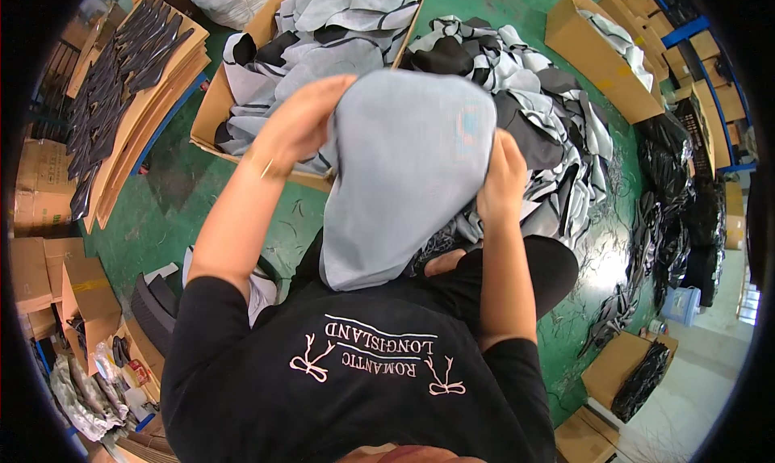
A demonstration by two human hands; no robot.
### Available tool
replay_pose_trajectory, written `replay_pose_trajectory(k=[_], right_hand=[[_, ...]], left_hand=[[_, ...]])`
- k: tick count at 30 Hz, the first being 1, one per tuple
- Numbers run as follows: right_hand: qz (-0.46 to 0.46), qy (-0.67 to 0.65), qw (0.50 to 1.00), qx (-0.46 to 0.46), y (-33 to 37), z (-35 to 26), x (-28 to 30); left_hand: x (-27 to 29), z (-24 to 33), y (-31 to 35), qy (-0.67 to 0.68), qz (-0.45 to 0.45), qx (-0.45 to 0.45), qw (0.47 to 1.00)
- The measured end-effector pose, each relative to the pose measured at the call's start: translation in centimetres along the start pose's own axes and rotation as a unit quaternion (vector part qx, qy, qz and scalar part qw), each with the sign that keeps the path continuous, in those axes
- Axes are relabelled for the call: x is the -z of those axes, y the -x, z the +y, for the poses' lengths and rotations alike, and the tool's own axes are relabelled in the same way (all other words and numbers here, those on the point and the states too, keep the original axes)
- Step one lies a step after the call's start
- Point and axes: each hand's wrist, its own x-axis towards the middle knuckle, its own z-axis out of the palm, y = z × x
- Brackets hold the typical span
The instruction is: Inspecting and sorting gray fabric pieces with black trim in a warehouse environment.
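Observation:
A rounded grey fabric piece (412, 156), perhaps a cover, is stretched wide at the top and hangs down narrower to my lap. A small faint coloured patch shows near its upper right edge. My left hand (305, 124) grips the upper left edge, its fingertips partly hidden by the cloth. On the opposite edge my right hand (502, 176) is closed, the thumb side toward me and the other fingers mostly behind the fabric. The upper part of the piece is slightly blurred.
Ahead stands a cardboard box (211, 112) full of similar grey pieces with black trim. A loose heap of grey and black fabric (557, 132) covers the floor to its right. Black strips (133, 83) lie on stacked cardboard at left. Black plastic bags (670, 164) line the right.

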Motion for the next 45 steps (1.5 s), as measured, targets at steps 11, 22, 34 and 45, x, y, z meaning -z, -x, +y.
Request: replay_pose_trajectory(k=[11,22,34,45], right_hand=[[0.035,0.034,0.989,-0.138,5.7,7.7,-1.2],[-0.025,-0.245,0.913,-0.326,14.2,3.2,-0.5],[-0.323,-0.188,0.850,-0.372,15.9,0.0,-1.4],[-0.295,0.005,0.914,-0.279,18.0,1.4,1.1]], left_hand=[[4.5,-10.1,-5.9,-0.175,0.077,0.111,0.975],[-1.3,-5.6,-0.7,-0.685,-0.004,-0.380,0.622],[-1.1,-7.9,1.5,-0.769,-0.072,-0.356,0.526],[-0.7,-8.1,2.3,-0.782,-0.068,-0.348,0.512]])
